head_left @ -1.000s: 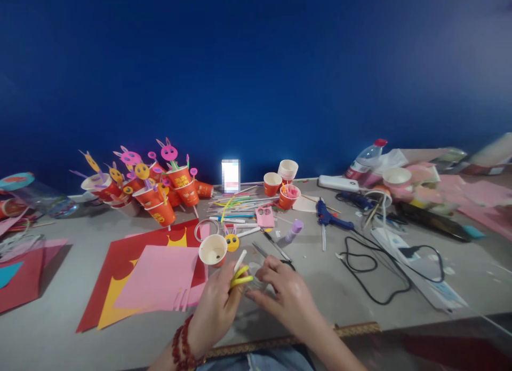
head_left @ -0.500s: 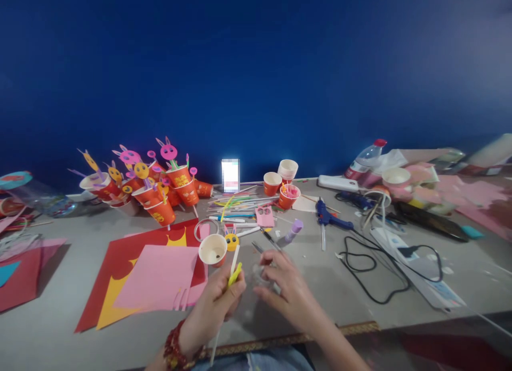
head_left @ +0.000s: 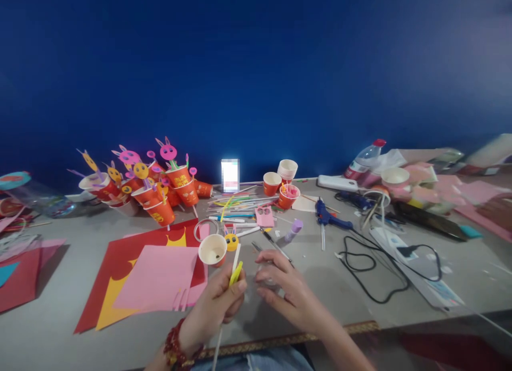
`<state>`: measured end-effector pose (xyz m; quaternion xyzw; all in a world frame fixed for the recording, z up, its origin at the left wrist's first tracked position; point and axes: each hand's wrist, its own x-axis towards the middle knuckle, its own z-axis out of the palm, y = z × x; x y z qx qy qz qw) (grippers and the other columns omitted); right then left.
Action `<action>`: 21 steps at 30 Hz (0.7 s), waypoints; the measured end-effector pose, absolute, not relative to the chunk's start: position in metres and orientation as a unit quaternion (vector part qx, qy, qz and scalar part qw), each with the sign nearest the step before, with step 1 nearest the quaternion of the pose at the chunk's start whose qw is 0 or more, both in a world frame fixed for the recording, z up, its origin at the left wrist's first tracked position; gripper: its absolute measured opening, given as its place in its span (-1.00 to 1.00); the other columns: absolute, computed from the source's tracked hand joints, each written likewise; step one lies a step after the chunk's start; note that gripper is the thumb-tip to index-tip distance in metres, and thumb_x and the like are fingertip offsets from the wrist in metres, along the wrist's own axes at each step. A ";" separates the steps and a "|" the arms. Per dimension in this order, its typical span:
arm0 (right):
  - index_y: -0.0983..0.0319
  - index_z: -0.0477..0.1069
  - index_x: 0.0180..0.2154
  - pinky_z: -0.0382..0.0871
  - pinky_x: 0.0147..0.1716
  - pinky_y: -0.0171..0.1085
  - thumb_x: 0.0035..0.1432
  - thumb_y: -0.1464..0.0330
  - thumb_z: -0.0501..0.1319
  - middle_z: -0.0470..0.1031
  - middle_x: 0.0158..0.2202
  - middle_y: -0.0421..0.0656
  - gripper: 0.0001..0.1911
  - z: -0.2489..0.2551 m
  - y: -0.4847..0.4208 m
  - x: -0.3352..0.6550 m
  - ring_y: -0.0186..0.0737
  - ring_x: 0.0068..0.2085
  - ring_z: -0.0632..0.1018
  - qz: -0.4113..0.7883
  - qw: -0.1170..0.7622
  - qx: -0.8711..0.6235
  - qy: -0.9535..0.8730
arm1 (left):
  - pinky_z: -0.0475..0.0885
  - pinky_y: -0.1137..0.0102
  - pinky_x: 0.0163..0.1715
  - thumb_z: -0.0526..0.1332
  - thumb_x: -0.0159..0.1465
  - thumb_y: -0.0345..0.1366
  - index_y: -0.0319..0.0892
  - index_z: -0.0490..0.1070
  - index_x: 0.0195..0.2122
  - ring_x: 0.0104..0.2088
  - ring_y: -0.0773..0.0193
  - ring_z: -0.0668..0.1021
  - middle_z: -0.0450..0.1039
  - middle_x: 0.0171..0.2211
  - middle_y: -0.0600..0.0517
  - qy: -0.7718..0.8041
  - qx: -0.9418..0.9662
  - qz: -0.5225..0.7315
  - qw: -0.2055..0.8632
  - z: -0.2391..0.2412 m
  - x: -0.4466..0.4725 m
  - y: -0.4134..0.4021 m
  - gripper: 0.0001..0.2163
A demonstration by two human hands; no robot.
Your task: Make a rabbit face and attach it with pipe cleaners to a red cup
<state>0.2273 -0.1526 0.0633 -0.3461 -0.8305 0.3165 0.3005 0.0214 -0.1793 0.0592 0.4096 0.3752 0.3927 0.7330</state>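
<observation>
My left hand (head_left: pixel 216 309) is closed round a white straw (head_left: pixel 236 255) with a yellow paper strip (head_left: pixel 235 274) on it, near the table's front edge. My right hand (head_left: pixel 286 293) is just to its right, fingers curled round a small clear object (head_left: pixel 267 272) that I cannot name. An orange paper cup (head_left: pixel 213 250) lies on its side just beyond the left hand, mouth toward me. A yellow paper face with ears (head_left: pixel 231 241) sits behind the straw's tip.
Red, yellow and pink paper sheets (head_left: pixel 158 277) lie at left. Finished orange cups with paper animal heads (head_left: pixel 160 192) cluster at the back left. Loose straws (head_left: pixel 236 205), a blue glue gun (head_left: pixel 330 219), black cables (head_left: pixel 368 264), a power strip (head_left: pixel 394 243) and a bottle (head_left: pixel 364 160) fill the right.
The left hand turned the straw more upright and the yellow strip folded against it. The right hand moved slightly up and away, then came back closer to the left hand.
</observation>
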 end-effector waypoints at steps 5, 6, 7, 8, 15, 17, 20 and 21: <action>0.13 0.43 -0.21 0.36 0.04 -0.17 0.31 0.36 0.16 0.34 0.01 -0.06 -0.92 0.067 -0.153 0.223 -0.11 0.07 0.43 0.332 0.311 -0.344 -0.821 | -0.18 0.61 -0.78 0.27 0.27 0.00 -0.10 0.22 -0.32 -0.73 0.53 -0.09 -0.07 -0.69 0.34 0.361 0.362 0.395 0.763 0.053 0.020 -0.180 -0.68; 0.14 0.43 -0.21 0.36 0.02 -0.17 0.31 0.35 0.17 0.35 -0.01 -0.07 -0.93 0.067 -0.153 0.222 -0.10 0.05 0.43 0.332 0.318 -0.349 -0.817 | -0.19 0.61 -0.78 0.28 0.26 -0.01 -0.11 0.23 -0.32 -0.73 0.54 -0.09 -0.08 -0.68 0.33 0.359 0.351 0.403 0.765 0.052 0.020 -0.180 -0.68; 0.14 0.43 -0.23 0.36 0.01 -0.17 0.30 0.34 0.18 0.36 -0.04 -0.07 -0.93 0.067 -0.152 0.222 -0.10 0.03 0.44 0.332 0.324 -0.352 -0.813 | -0.18 0.62 -0.78 0.28 0.26 -0.01 -0.12 0.24 -0.32 -0.72 0.54 -0.08 -0.07 -0.67 0.32 0.359 0.337 0.413 0.766 0.051 0.021 -0.180 -0.68; 0.14 0.43 -0.25 0.36 0.00 -0.16 0.31 0.34 0.17 0.36 -0.06 -0.07 -0.92 0.066 -0.152 0.223 -0.10 0.02 0.44 0.331 0.331 -0.353 -0.810 | -0.18 0.63 -0.78 0.29 0.25 0.00 -0.13 0.26 -0.32 -0.72 0.55 -0.07 -0.06 -0.65 0.32 0.358 0.324 0.426 0.765 0.051 0.021 -0.179 -0.68; 0.16 0.45 -0.30 0.34 -0.01 -0.12 0.33 0.31 0.14 0.36 -0.10 -0.06 -0.84 0.070 -0.145 0.229 -0.06 0.01 0.43 0.328 0.368 -0.347 -0.798 | -0.13 0.62 -0.77 0.29 0.26 -0.04 -0.20 0.40 -0.23 -0.73 0.59 -0.04 0.14 -0.62 0.26 0.348 0.280 0.480 0.755 0.048 0.023 -0.174 -0.70; 0.15 0.46 -0.30 0.34 -0.02 -0.14 0.32 0.30 0.17 0.35 -0.09 -0.07 -0.86 0.073 -0.144 0.227 -0.07 0.00 0.43 0.337 0.370 -0.343 -0.795 | -0.14 0.62 -0.77 0.28 0.26 -0.04 -0.21 0.41 -0.25 -0.73 0.59 -0.06 0.10 -0.65 0.27 0.341 0.280 0.472 0.763 0.047 0.024 -0.173 -0.70; 0.15 0.46 -0.30 0.33 -0.01 -0.16 0.31 0.29 0.19 0.35 -0.09 -0.09 -0.87 0.076 -0.142 0.221 -0.10 -0.02 0.43 0.352 0.374 -0.331 -0.792 | -0.18 0.63 -0.77 0.29 0.24 0.01 -0.21 0.38 -0.31 -0.72 0.59 -0.09 0.02 -0.65 0.29 0.333 0.269 0.449 0.784 0.046 0.026 -0.173 -0.66; 0.15 0.46 -0.30 0.32 -0.01 -0.16 0.31 0.28 0.19 0.35 -0.09 -0.09 -0.87 0.076 -0.142 0.219 -0.10 -0.02 0.43 0.357 0.377 -0.328 -0.789 | -0.19 0.63 -0.77 0.29 0.23 0.04 -0.21 0.37 -0.31 -0.71 0.59 -0.10 0.00 -0.65 0.29 0.333 0.263 0.445 0.789 0.046 0.026 -0.173 -0.64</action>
